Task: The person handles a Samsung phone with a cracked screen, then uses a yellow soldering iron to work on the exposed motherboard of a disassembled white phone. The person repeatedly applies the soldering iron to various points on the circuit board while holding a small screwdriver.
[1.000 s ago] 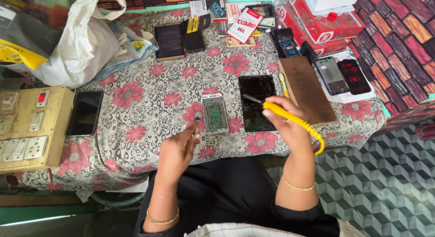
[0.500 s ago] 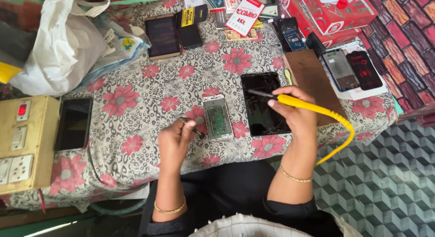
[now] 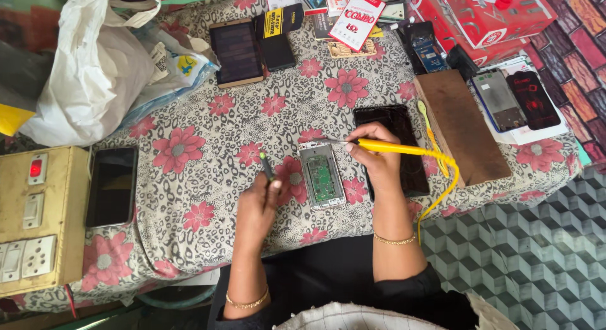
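— Phone (image 3: 322, 176), back off and green board showing, lies flat on the flowered cloth (image 3: 208, 125). We take it as our landmark.

— And our hands?

— Our right hand (image 3: 379, 156) sits just right of the phone, fingers closed around a yellow iron (image 3: 394, 148). Its metal tip reaches to the phone's top edge; whether it touches, we cannot tell. Its yellow cord (image 3: 442, 178) curls away to the right and off the table edge.

— The left?

— Our left hand (image 3: 259, 207) is just left of the phone and apart from it, fingers pinched on a thin dark stick (image 3: 266, 166) with a green tip that points up and away from us.

— What lies around the phone?

— Right of it, partly under our right hand, a black tablet (image 3: 394, 125). Further right, a wooden block (image 3: 461, 125), then two more handsets (image 3: 517, 100) on white paper. Far left, a dark handset (image 3: 112, 186) beside a switch box (image 3: 35, 216). Above and left, a white bag (image 3: 95, 71) and a gold-edged tablet (image 3: 237, 52). Above and right, red boxes (image 3: 486, 17).
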